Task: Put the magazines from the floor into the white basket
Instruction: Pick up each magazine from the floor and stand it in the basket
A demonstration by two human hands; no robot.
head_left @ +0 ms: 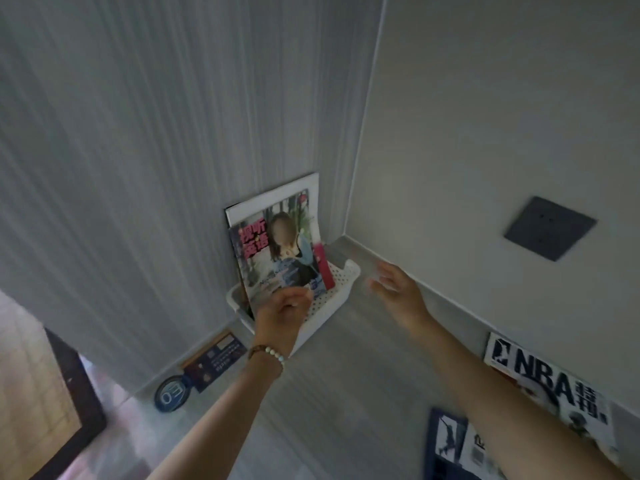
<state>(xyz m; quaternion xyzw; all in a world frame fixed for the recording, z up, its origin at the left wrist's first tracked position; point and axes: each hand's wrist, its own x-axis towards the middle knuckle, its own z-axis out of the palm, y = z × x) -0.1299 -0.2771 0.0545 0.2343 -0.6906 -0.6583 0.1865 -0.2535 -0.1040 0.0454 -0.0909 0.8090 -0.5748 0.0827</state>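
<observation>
A white perforated basket (341, 284) sits on the floor in the room's corner. Magazines stand upright in it, leaning on the striped wall; the front one (280, 251) has a pink-lettered cover with a person, and a white one (277, 199) is behind it. My left hand (282, 311) is at the front magazine's lower edge, fingers curled, pinching it. My right hand (394, 289), blurred, hovers with fingers spread to the right of the basket, holding nothing. On the floor at right lie an NBA magazine (550, 386) and a dark blue one (450, 445).
A dark blue booklet (216, 358) and a round blue badge (171, 393) lie along the left wall's base. A grey wall plate (549, 228) is on the right wall. A dark-framed object (69, 410) stands at lower left. Grey wood floor lies between the basket and me.
</observation>
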